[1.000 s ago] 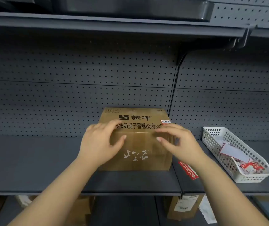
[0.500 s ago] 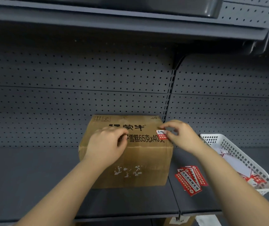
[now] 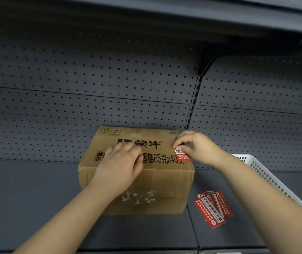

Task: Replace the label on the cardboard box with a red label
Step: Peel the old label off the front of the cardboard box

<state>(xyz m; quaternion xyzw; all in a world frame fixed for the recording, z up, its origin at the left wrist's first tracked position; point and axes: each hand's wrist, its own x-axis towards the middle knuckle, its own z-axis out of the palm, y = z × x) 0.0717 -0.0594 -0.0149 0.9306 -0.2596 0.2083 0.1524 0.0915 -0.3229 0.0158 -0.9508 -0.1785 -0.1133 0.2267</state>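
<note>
Cardboard box (image 3: 157, 180) under flat left hand (image 3: 121, 165); right hand (image 3: 199, 147) pinches label (image 3: 183, 155) (red-white).

Cardboard box (image 3: 165, 180) top: "蒙牛", "雪糕65克x40". Red labels (image 3: 213, 208) on shelf: "此标签撕毁无效".

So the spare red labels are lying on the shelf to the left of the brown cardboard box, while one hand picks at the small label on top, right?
Not quite. The head view shows the spare red labels on the grey metal shelf to the right of the brown cardboard box. The right hand does pick at the small label.
</note>
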